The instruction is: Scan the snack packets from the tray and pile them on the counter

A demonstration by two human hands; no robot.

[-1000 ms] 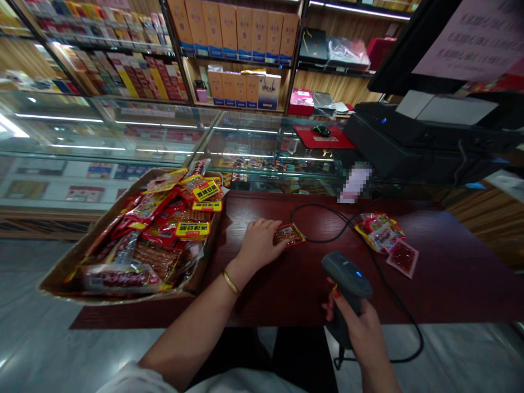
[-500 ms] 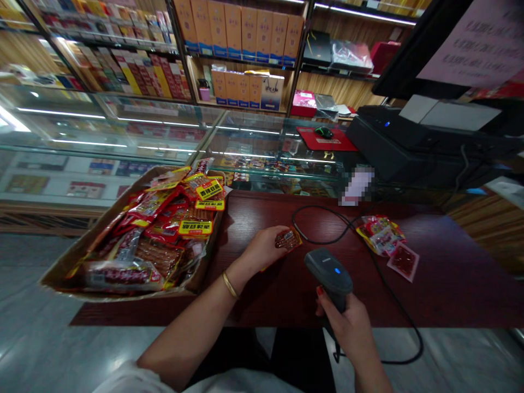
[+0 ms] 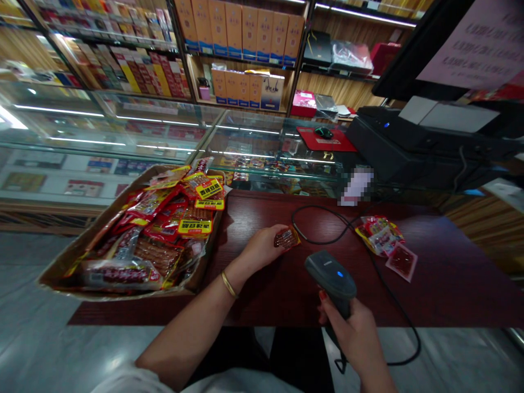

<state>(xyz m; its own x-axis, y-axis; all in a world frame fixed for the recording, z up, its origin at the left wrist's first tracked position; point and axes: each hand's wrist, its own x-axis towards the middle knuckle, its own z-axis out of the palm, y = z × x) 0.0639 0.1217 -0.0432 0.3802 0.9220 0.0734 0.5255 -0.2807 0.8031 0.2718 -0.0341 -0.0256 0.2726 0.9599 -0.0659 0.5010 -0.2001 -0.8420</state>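
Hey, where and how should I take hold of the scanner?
Probably by the handle of the scanner, under its broad head, coming from the near right, as the right grip has it. The head points away and left, while the narrower handle drops toward the near side.

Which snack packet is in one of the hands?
The small brown packet pinched in the left hand; other packets lie unheld in the cardboard box and the small pile at right.

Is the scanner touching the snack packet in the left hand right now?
Apart. The head view shows it: a narrow strip of dark red tabletop separates the scanner's head from the snack packet in the left hand.
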